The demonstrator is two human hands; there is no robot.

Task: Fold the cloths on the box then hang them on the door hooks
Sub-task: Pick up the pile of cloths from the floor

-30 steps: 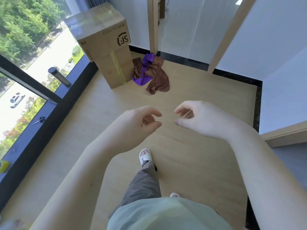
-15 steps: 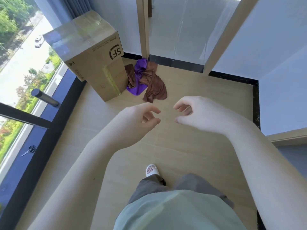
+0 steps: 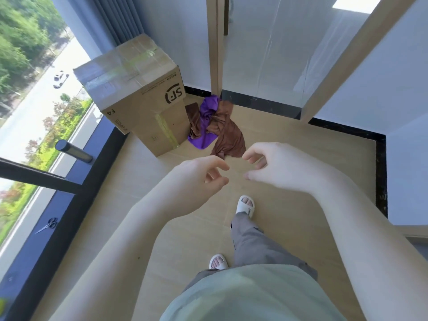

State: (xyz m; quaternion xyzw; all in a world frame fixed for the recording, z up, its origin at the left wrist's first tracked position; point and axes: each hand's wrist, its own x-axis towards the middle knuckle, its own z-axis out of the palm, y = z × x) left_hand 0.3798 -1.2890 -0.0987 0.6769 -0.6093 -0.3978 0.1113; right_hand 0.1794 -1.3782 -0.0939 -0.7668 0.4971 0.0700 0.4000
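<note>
Head view: both hands held out over the wooden floor [image 3: 289, 147], on the near side of the cardboard box [image 3: 141, 98].
Left hand [image 3: 196, 179]: fingers loosely curled, thumb apart from them, holding nothing, touching nothing.
Right hand [image 3: 275, 167]: fingers loosely curled toward the left hand, holding nothing; a small gap between the two hands.
Cardboard box: upright, taped, beside the window; top bare.
Cloths: brown cloth [image 3: 228, 135] and purple cloth [image 3: 206, 123] crumpled together on the floor, touching the box's right side, beyond the hands.
Scissors [image 3: 47, 225]: on the window ledge, well apart from the box.
</note>
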